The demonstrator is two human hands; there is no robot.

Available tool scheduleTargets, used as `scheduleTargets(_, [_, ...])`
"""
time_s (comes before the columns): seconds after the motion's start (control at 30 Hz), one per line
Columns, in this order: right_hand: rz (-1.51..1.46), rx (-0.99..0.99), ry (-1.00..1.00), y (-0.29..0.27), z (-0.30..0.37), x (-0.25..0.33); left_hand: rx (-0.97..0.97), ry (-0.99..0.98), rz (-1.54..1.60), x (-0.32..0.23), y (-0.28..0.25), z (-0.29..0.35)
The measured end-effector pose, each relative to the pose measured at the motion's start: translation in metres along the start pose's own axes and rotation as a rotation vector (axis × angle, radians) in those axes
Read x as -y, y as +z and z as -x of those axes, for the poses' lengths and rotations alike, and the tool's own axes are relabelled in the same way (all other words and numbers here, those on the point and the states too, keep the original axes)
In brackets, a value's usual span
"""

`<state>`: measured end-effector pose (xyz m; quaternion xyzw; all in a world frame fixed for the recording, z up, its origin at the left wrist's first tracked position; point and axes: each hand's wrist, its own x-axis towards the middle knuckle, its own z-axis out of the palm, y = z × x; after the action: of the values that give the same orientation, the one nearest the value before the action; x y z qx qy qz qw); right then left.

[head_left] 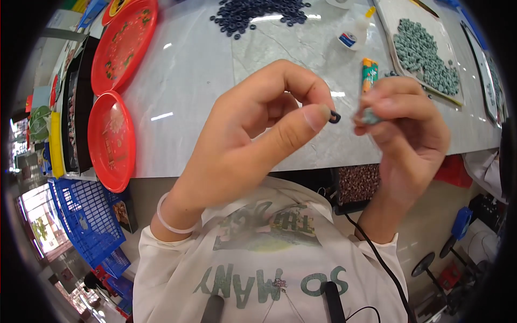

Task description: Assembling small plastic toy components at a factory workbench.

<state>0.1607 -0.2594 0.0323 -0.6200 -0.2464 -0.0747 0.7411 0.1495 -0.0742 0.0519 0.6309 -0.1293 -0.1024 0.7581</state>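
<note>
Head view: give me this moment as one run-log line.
left hand: pinches small black rubber ring | right hand: holds small grey-green disc | apart | white marble table

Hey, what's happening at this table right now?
A person is working with small parts over a pale marble-look table. The left hand pinches a small black ring between thumb and forefinger. The right hand holds a small grey-green piece close beside it, the two nearly meeting. Further back lie a pile of black rings, a tray of grey-green discs, a white glue bottle and an orange tube. Red plates sit at the left.
</note>
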Motion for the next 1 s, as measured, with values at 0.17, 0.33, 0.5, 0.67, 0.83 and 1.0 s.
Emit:
scheduleTargets(0.17, [-0.064,0.012,-0.012,0.008,0.005,-0.009,0.043,0.067,-0.053,0.006,0.006,0.006])
scheduleTargets(0.33, [-0.022,0.03,-0.028,0.008,0.011,-0.007,0.035,0.124,-0.26,0.005,0.005,0.01])
scheduleTargets(0.5, [-0.143,-0.01,0.186,0.012,0.014,0.003,0.056,0.358,-0.593,0.005,0.002,0.009])
scheduleTargets(0.67, [-0.144,0.046,0.117,0.011,0.016,-0.004,0.035,0.506,-0.752,0.008,0.001,0.009])
scheduleTargets(0.83, [-0.169,-0.048,0.123,0.021,0.02,-0.004,-0.098,0.558,-0.791,0.015,0.009,0.015])
scheduleTargets(1.0, [-0.175,-0.061,0.054,0.024,0.022,-0.006,-0.111,0.625,-0.696,0.022,0.008,0.015])
